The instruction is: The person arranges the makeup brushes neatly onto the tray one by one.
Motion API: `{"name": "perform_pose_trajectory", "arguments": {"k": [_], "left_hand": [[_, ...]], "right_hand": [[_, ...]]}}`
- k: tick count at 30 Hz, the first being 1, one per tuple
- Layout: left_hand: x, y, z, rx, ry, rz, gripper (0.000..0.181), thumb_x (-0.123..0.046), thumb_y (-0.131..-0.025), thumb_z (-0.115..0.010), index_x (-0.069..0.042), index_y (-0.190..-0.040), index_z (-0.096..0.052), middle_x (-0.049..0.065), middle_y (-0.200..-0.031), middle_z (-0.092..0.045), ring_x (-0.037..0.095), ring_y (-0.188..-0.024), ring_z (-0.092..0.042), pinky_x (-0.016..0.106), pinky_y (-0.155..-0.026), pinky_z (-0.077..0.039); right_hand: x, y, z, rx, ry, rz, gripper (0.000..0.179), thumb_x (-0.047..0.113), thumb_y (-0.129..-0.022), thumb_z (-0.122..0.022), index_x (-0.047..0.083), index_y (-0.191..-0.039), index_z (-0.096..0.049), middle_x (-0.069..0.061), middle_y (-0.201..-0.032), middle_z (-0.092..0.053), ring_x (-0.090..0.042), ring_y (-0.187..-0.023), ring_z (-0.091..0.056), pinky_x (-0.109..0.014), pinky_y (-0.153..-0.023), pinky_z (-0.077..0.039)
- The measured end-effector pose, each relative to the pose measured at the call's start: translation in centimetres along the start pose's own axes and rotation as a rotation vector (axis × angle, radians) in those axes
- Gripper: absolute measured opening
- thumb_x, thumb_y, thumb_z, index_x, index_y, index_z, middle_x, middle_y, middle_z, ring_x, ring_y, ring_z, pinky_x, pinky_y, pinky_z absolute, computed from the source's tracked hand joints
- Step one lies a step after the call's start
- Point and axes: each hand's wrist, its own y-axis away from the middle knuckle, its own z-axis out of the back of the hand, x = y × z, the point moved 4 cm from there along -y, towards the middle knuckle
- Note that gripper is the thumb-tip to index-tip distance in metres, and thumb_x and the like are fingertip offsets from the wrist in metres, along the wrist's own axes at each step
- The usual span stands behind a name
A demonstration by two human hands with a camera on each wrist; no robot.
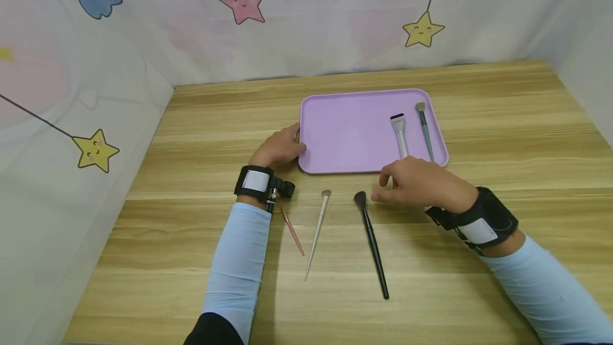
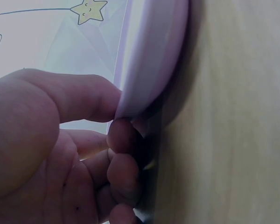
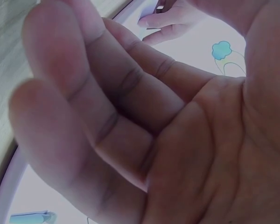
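Observation:
My left hand (image 1: 280,147) pinches the left rim of a lilac tray (image 1: 345,132), thumb on top and fingers below; the left wrist view shows the tray edge (image 2: 151,60) between them. Over the tray's near right edge hovers my right hand (image 1: 419,181), fingers loosely bent and holding nothing. In the tray lie a flat-headed brush (image 1: 399,129) with a silvery handle, its lower end hidden by the right hand, and a green-handled makeup brush (image 1: 424,129). Closest to the right fingertips on the table is a black makeup brush (image 1: 371,244).
A white makeup brush (image 1: 317,236) and a thin pink brush (image 1: 292,230) lie on the wooden table (image 1: 191,260), in front of the tray. The pink one's upper end is hidden by the left wrist camera. A cloth backdrop (image 1: 297,41) with stars stands behind the table.

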Motion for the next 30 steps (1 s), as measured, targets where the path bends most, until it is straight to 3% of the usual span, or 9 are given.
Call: {"name": "perform_pose_trajectory", "arguments": {"k": [8, 19, 30], "left_hand": [[-0.1, -0.1, 0.1, -0.003, -0.01, -0.007, 0.074, -0.02, -0.094, -0.05, -0.008, -0.161, -0.024, 0.014, -0.149, -0.046, 0.031, -0.118, -0.046, 0.043, -0.103, -0.036], [0.0, -0.3, 0.1, 0.0, -0.008, 0.002, 0.074, -0.021, -0.093, -0.05, -0.007, -0.161, -0.023, 0.015, -0.15, -0.046, 0.031, -0.119, -0.046, 0.042, -0.103, -0.036], [0.1, -0.3, -0.1, -0.007, 0.006, 0.019, 0.075, -0.021, -0.094, -0.051, -0.007, -0.161, -0.023, 0.014, -0.154, -0.041, 0.03, -0.121, -0.044, 0.042, -0.104, -0.035]], "right_hand": [[0.3, -0.1, -0.3, 0.024, 0.018, -0.011, 0.042, 0.045, -0.091, -0.072, 0.005, -0.107, -0.073, 0.0, -0.078, -0.065, -0.015, -0.065, -0.058, -0.033, -0.056, -0.047], [1.1, 0.2, -1.0, 0.037, 0.06, 0.058, 0.038, 0.043, -0.091, -0.072, 0.006, -0.099, -0.073, 0.001, -0.082, -0.067, -0.014, -0.067, -0.06, -0.034, -0.06, -0.05], [2.2, 0.5, -1.6, 0.052, 0.071, 0.118, 0.035, 0.048, -0.088, -0.074, 0.013, -0.084, -0.071, 0.007, -0.072, -0.059, -0.01, -0.06, -0.052, -0.03, -0.054, -0.043]]}}
